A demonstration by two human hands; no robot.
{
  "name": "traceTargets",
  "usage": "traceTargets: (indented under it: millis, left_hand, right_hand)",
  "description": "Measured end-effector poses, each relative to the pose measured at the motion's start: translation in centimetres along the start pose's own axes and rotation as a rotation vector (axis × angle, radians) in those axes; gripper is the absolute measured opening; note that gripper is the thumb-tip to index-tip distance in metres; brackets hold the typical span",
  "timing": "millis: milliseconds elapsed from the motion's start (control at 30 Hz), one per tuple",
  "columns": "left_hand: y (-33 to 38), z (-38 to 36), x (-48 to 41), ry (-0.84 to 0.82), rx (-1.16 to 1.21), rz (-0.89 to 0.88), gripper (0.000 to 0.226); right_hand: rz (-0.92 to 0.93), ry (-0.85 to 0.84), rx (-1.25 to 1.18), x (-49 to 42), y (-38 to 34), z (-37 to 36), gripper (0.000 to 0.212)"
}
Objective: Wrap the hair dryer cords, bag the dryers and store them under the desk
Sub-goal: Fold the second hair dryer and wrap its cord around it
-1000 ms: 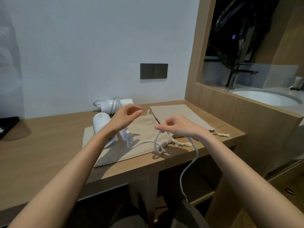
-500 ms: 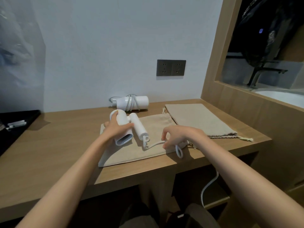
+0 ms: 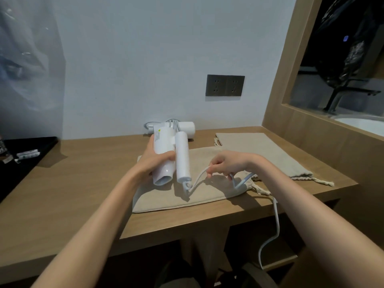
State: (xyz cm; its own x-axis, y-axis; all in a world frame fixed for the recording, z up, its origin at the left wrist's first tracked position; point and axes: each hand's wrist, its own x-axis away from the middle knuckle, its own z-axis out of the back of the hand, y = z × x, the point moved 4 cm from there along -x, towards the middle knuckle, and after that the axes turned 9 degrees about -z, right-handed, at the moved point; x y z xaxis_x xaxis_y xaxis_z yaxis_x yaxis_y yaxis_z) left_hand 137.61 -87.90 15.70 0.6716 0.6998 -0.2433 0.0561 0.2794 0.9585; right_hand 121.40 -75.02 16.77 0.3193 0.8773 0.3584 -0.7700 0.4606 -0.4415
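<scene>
My left hand grips the barrel of a white hair dryer, lifted just above a beige drawstring bag lying flat on the wooden desk. The dryer's folded handle points toward me. My right hand pinches the dryer's white cord close to the handle; the rest of the cord drops over the desk's front edge. A second white dryer, its cord wound around it, lies by the wall. A second beige bag lies flat to the right.
A dark double wall socket sits above the desk. A black tray with small packets stands at the left. A wooden partition with a sink behind it bounds the right side. Open shelves show under the desk.
My left hand has lifted the dryer off the bag and turned it. My right hand has slid along the cord, drawing it up from the bag.
</scene>
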Motion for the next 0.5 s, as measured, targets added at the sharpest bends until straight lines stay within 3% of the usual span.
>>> traceTargets:
  millis: [133, 333, 500]
  left_hand:
    - [0.8, -0.5, -0.3, -0.139, -0.063, -0.114, 0.099]
    - [5.2, -1.9, -0.7, -0.249, -0.294, -0.334, 0.115]
    - [8.7, -2.5, -0.5, -0.166, -0.527, -0.501, 0.109]
  right_hand:
    - [-0.044, 0.002, -0.067, 0.3, -0.4, 0.9, 0.030]
    - [-0.157, 0.062, -0.472, 1.0, -0.2, 3.2, 0.031]
    - [-0.073, 0.169, -0.862, 2.3, -0.3, 5.1, 0.028]
